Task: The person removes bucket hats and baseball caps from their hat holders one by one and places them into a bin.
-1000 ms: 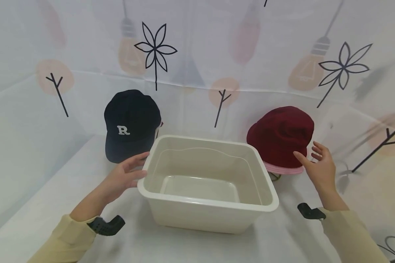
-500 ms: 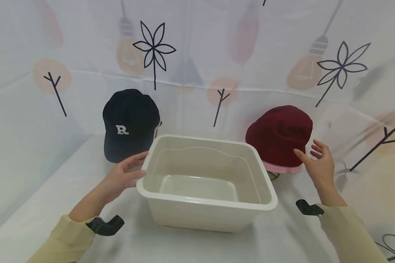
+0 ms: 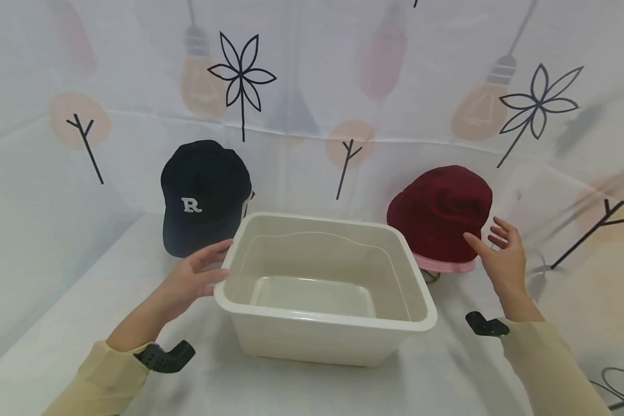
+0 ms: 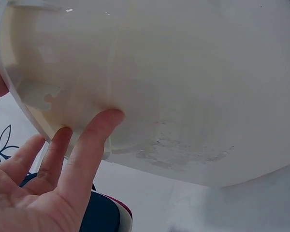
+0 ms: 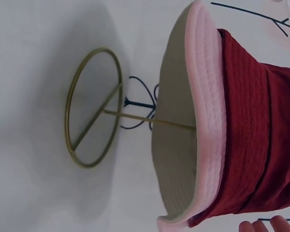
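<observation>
A cream plastic basin (image 3: 327, 344) stands in the middle of the white table, with nothing inside. My left hand (image 3: 187, 283) lies along its left end, fingers extended. In the left wrist view, fingertips touch the basin's outer wall (image 4: 193, 72), and one digit is by the rim. Beyond that hand is a black cap (image 3: 205, 185) with a white R. To the right, a dark red bucket hat (image 3: 442, 214) with a pink brim edge sits on a thin gold wire stand (image 5: 69, 121). Beside this hat hovers my right hand (image 3: 501, 263), fingers loosely bent, holding nothing.
A white patterned cloth (image 3: 291, 86) hangs behind the hats. Dark cables (image 3: 621, 393) lie at the lower right. A dark red edge shows behind the cap; what it belongs to is mostly hidden.
My right hand has risen slightly beside the red bucket hat. The whole view has shifted a little; the left hand keeps its place at the basin.
</observation>
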A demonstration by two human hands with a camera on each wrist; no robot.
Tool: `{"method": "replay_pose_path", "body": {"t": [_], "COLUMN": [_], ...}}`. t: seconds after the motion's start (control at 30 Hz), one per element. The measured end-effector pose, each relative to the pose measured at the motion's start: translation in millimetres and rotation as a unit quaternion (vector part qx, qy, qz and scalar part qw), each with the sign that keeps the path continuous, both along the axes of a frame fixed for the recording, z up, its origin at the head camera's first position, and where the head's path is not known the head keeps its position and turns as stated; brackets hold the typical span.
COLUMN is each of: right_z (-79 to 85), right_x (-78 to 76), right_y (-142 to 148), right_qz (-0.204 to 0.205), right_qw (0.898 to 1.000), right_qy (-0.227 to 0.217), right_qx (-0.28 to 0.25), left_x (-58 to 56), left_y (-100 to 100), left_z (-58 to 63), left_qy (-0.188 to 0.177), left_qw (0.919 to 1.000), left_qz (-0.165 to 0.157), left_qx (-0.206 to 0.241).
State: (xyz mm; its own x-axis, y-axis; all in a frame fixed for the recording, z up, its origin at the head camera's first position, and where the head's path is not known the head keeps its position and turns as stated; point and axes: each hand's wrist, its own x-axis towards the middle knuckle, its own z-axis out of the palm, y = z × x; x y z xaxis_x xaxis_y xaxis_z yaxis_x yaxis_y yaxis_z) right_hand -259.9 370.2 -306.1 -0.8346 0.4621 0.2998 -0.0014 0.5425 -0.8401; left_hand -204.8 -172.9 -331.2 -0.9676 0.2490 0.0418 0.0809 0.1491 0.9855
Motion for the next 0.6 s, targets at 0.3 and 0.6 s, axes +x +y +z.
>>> {"method": "replay_pose_path", "body": {"t": [0.3, 0.6], "right_z": [1.2, 1.3], "right_x": [-6.6, -11.3], "right_y": [2.4, 5.4], "right_qz": [0.018, 0.024], "right_qw": [1.000, 0.999], "right_qy": [0.020, 0.016], "right_qx": [-0.011, -0.013], "left_x": [0.3, 2.4], "left_y": [0.8, 1.8], "left_z": [0.7, 2.6], "left_qy": [0.002, -0.002], "left_qw": [1.0000, 1.0000], "left_qz": [-0.001, 0.004], "left_qx": [0.001, -0.001]}}
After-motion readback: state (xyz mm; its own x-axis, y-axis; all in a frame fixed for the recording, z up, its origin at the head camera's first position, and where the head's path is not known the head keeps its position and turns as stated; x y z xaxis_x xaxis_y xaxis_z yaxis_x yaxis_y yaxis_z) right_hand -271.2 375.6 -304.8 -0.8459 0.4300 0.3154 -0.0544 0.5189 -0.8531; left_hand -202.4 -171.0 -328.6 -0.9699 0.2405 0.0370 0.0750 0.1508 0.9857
